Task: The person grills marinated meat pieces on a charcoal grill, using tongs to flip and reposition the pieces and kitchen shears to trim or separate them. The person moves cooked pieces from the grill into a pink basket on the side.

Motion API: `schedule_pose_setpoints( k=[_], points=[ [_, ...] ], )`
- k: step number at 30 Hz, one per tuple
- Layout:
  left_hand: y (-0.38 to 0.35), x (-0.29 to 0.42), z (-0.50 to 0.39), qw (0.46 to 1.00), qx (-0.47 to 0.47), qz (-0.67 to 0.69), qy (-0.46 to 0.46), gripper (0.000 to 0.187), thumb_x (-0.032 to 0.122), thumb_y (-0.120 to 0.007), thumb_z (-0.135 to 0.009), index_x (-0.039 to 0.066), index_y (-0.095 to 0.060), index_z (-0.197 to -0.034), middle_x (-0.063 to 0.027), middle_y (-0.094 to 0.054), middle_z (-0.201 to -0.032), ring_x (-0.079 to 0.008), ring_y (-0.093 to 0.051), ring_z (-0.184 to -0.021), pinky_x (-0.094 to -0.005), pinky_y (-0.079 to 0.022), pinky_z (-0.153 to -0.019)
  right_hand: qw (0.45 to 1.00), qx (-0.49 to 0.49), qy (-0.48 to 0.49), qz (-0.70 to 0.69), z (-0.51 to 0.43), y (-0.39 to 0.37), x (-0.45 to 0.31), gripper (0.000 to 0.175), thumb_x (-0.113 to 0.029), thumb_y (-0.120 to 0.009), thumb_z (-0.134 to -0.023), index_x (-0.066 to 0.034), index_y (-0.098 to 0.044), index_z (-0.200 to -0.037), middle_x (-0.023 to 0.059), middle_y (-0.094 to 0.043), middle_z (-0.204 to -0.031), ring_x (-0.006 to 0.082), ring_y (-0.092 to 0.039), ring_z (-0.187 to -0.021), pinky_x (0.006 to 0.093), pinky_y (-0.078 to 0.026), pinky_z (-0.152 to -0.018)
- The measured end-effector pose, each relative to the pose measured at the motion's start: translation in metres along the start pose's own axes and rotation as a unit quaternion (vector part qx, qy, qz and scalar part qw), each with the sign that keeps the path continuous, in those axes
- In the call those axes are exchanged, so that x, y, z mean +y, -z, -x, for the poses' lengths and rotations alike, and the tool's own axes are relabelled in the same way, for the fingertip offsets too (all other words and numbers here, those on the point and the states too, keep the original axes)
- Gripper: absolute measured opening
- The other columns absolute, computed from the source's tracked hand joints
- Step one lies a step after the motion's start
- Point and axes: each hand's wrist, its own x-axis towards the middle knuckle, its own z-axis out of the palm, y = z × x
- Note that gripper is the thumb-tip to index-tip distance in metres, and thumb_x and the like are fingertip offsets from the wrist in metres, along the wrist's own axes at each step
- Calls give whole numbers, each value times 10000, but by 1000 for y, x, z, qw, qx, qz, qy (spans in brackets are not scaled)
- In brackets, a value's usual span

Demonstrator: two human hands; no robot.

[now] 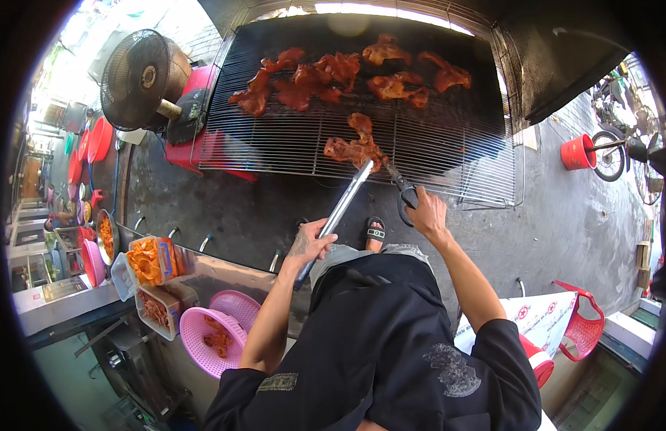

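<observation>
My left hand (313,242) grips a pair of long metal tongs (344,200), whose tips press against a browned piece of meat (354,148) near the front edge of the wire grill rack (289,145). In my right hand (429,211) are scissors (402,186) with dark handles. Their blades meet the right side of that same piece; smoke and glare hide whether they are closed. Farther back on the rack lie several more reddish pieces of meat (311,78), some overlapping at the left and others apart at the right.
A sooty fan (144,78) stands left of the rack on a red support. Lower left, a metal counter (225,265) holds a tub of orange meat (147,261), a second tub (155,312) and pink baskets (211,339). A red chair (586,323) stands lower right.
</observation>
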Motion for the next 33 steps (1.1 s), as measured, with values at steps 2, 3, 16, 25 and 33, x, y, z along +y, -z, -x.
schedule_pose_setpoints(
  k=[2,3,16,25,33],
  points=[
    [-4,-5,-5,999,-12,43,16,376,139,-699,-930,39,-635,-1287,-11,-582,-681,-66,-508,-491,-228,-404,-450,999,-15,-26,-15,10,-4,-6,429,-241,-776,-759,9,-568,-1039,257,-705,-886,466,-686,-870,551,-531,-743],
    [-8,-8,-9,997,-19,75,20,373,145,-700,-931,39,-632,-1282,-13,-583,-685,-68,-510,-495,-228,-403,-450,999,-22,-40,-21,14,-7,-10,428,-243,-777,-758,7,-572,-1039,261,-707,-888,467,-687,-875,553,-532,-750],
    [-22,-11,-8,999,12,-1,-42,427,110,-674,-934,32,-620,-1351,0,-562,-657,-56,-486,-476,-229,-397,-438,994,107,24,-27,8,-10,-12,497,-223,-818,-738,25,-565,-1087,255,-672,-986,438,-653,-982,515,-528,-844],
    [-25,-11,-5,998,-7,-4,-69,489,98,-666,-946,49,-583,-1425,15,-550,-670,-40,-462,-474,-216,-382,-439,998,39,-12,-39,-8,5,-3,401,-253,-816,-768,17,-635,-1003,267,-696,-860,465,-682,-862,537,-543,-766],
    [-32,-7,-11,998,-1,7,-64,456,127,-677,-939,36,-610,-1381,15,-559,-661,-42,-478,-470,-217,-399,-432,984,50,-102,-141,17,-2,-10,371,-253,-786,-802,16,-665,-1026,282,-706,-906,492,-677,-881,542,-531,-776]
  ],
)
